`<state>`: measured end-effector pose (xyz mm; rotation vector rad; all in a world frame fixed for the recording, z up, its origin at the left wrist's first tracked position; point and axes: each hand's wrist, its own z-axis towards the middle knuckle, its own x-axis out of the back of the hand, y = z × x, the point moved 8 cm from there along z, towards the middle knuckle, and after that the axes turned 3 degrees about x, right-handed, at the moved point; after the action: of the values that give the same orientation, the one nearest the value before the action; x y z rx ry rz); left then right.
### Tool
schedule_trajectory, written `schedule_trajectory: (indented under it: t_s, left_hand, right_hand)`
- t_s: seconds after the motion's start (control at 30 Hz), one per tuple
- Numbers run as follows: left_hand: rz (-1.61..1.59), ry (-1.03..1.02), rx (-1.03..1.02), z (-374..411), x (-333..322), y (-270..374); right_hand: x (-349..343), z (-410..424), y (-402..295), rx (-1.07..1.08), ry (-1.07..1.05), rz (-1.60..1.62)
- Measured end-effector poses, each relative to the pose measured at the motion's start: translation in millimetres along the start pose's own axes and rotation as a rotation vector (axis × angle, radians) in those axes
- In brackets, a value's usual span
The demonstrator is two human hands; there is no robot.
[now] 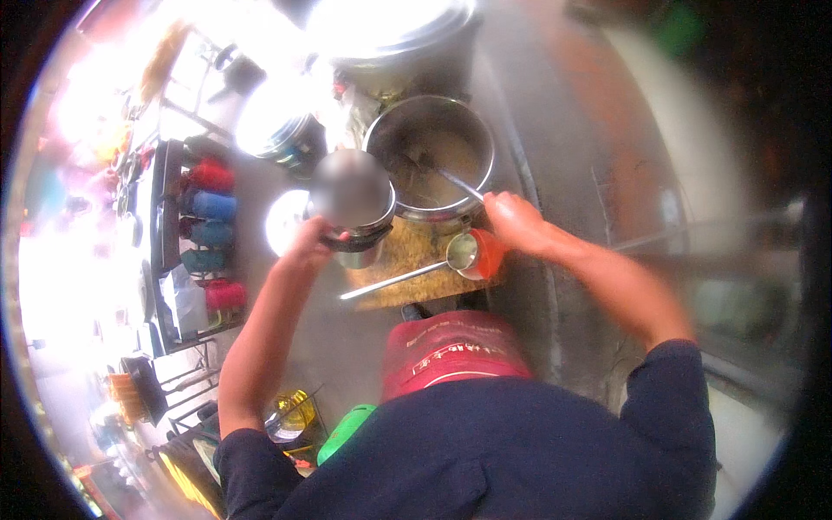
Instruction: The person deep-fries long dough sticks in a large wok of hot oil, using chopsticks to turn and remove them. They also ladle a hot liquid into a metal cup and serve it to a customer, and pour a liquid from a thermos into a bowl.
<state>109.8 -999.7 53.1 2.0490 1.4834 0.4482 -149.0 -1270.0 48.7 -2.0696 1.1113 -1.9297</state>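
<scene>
My right hand (513, 220) is closed on the metal handle of a utensil (460, 184), whose lower end reaches into a large round metal pot (492, 140). Cloudy, pale brown contents lie in that pot. To its left, my left hand (313, 242) grips the black handle of a smaller metal pot (367, 240); a blur covers this pot's opening. Just below my right hand, a long-handled metal ladle (403, 281) rests with its bowl against an orange-red container (489, 253). Beneath these lies a worn, yellow-brown board (383, 296).
Behind the large pot stands a much bigger metal vessel (403, 71). A rack at the left holds several coloured rolls or bundles (211, 205). A green object (346, 432) and a yellow container (294, 411) are at the lower left. Strong glare hides the far left.
</scene>
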Motion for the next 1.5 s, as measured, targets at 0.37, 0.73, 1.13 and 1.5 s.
schedule_trajectory:
  t_s: [0.37, 0.73, 1.13, 1.5]
  left_hand:
    - [-0.166, 0.052, 0.028, -7, 14, -6]
    - [-0.088, -0.026, 0.021, -7, 8, -9]
    - [-0.024, -0.113, -0.077, -12, -6, -5]
    - [-0.135, -0.146, 0.004, 35, 12, -15]
  right_hand:
    - [14, 21, 2, 0.003, -0.155, -0.134]
    - [3, 21, 58, -0.356, -0.368, 0.504]
    - [-5, -105, 104, -0.327, -0.202, 1.156]
    - [37, -162, 75, -0.376, -0.075, 1.126]
